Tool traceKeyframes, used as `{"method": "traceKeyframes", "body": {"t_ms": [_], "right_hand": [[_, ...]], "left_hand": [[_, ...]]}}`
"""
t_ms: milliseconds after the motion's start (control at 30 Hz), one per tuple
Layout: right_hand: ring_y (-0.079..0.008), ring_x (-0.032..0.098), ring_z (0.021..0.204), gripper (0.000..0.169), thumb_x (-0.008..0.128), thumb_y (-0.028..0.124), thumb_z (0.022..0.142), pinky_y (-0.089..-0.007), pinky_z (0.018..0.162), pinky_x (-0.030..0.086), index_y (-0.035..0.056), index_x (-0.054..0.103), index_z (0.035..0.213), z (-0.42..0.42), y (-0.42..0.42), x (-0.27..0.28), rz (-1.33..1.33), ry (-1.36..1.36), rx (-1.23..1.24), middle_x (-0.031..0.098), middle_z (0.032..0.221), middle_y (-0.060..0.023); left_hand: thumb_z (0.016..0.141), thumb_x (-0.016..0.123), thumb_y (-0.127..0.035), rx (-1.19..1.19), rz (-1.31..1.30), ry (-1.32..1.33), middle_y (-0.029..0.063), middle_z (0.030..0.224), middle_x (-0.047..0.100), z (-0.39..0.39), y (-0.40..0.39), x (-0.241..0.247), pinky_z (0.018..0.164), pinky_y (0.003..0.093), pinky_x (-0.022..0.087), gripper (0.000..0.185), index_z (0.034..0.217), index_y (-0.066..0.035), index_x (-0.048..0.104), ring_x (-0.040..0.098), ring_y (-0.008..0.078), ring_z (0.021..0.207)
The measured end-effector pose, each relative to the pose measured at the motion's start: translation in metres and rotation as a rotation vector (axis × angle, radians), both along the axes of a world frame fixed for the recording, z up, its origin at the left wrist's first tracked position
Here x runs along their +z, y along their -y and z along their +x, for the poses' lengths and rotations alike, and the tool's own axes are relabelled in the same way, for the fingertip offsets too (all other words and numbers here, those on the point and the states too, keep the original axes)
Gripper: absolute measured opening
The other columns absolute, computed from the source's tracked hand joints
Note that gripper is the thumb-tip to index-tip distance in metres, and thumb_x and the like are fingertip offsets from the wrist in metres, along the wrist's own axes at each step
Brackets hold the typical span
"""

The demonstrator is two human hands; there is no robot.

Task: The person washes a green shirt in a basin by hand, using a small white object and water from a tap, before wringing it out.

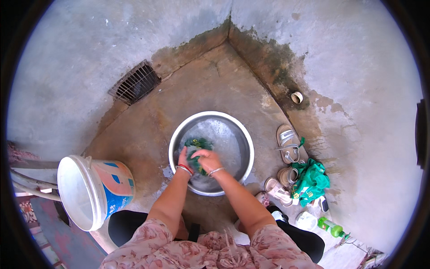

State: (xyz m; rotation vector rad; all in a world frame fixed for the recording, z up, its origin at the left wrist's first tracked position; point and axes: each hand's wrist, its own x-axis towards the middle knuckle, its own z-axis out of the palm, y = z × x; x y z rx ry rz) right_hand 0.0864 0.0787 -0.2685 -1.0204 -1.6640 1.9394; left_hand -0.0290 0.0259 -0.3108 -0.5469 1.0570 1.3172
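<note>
In front of me on the floor stands a round stainless steel basin [247, 168] with water in it. A wet dark green cloth [198, 144] with yellow marks lies in the water at its left side. My left hand [183, 158], a red band and a bangle at its wrist, grips the cloth's left edge. From the right, my right hand [209, 160] bends its fingers onto the same cloth; a silver bangle circles that wrist. Part of the cloth is hidden beneath and between the hands, and it looks blurred.
A white plastic bucket [116, 178] stands at left. On the right are a silver-strapped sandal [287, 143], other shoes [278, 191], a bright green cloth heap [312, 181], a white tub [306, 221] and a green bottle [331, 227]. A drain grate [136, 82] sits at the wall's foot.
</note>
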Motion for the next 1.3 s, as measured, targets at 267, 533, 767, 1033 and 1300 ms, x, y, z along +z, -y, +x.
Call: {"method": "traceKeyframes", "body": {"t_ms": [267,533,767,1033,1300], "right_hand": [[-0.0312,0.060,0.061,0.025,0.050,0.033,0.076,-0.0418,0.056,0.048,0.0103,0.059,0.069,-0.020,0.004,0.040,0.801,0.444,0.092,0.062,0.072,-0.0118],[-0.0290,0.060,0.074,0.023,0.058,0.034,0.072,-0.0378,0.067,0.048,0.0192,0.064,0.089,-0.030,0.055,0.070,0.719,0.268,0.089,0.057,0.089,-0.0093],[-0.0295,0.058,0.090,0.023,0.059,0.031,0.070,-0.0402,0.071,0.048,0.0131,0.063,0.085,0.048,-0.077,-0.016,0.642,0.969,-0.081,0.059,0.096,-0.0090],[-0.0302,0.022,0.129,0.064,0.065,0.037,0.068,-0.0603,0.092,0.026,0.0256,0.043,0.127,0.014,-0.020,-0.010,0.920,0.891,0.182,0.028,0.139,-0.0083],[-0.0244,0.032,0.123,0.053,0.062,0.038,0.071,-0.0544,0.095,0.027,0.0211,0.051,0.119,0.014,-0.031,-0.081,0.676,0.915,0.532,0.042,0.127,-0.0067]], "left_hand": [[0.090,0.035,-0.043,0.075,0.477,0.259,0.0107,0.119,0.053,0.032,-0.002,0.022,0.096,0.0391,0.037,0.048,0.118,-0.007,0.049,0.050,0.0274,0.107],[0.092,0.036,-0.031,0.165,1.059,0.363,0.0077,0.120,0.052,0.030,0.011,-0.055,0.092,0.0353,0.041,0.036,0.120,-0.011,0.048,0.051,0.0204,0.108],[0.085,0.052,-0.029,-0.016,0.049,-0.204,0.0107,0.106,0.061,-0.002,0.004,0.032,0.086,0.0357,0.045,0.034,0.109,-0.005,0.056,0.058,0.0239,0.097],[0.072,0.062,-0.026,-0.976,-0.391,-1.765,0.0210,0.138,0.024,0.024,0.005,0.007,0.102,0.0472,0.024,0.059,0.126,-0.011,0.042,0.027,0.0390,0.125],[0.076,0.059,-0.030,-1.599,-0.257,-1.451,0.0217,0.121,0.044,0.008,-0.006,-0.034,0.099,0.0458,0.028,0.048,0.115,-0.005,0.048,0.038,0.0376,0.115]]}}
